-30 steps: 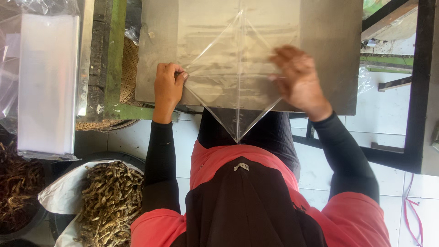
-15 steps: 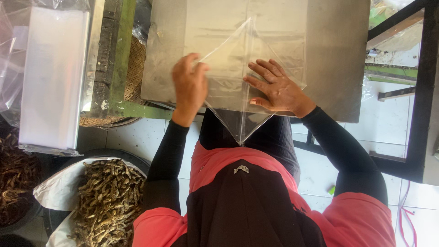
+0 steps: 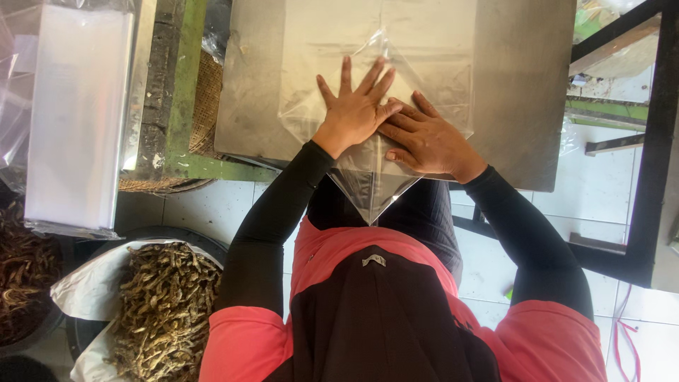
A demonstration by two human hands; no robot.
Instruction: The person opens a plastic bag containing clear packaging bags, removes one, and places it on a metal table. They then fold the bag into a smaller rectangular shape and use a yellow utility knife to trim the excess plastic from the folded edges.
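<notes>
both hands have slid together onto the plastic bag [image 3: 368, 170]; left hand [image 3: 356, 110] and right hand [image 3: 424, 141] press flat, fingers released, bag's corner pointing toward 6 o'clock off the desk [image 3: 523, 85].

A single head-worn camera looks steeply down, close over the steel table [image 3: 523, 92] and tiled floor [image 3: 488, 262].

A clear plastic bag [image 3: 375, 106] lies flat on the grey tabletop [image 3: 523, 92], turned like a diamond. Its lower corner hangs over the near edge. The left hand [image 3: 357, 106] and right hand [image 3: 424, 141] press flat on it, side by side and touching. Past the tabletop's left edge sits a tall stack of clear bags [image 3: 74, 113], white-looking and wrapped in plastic.
</notes>
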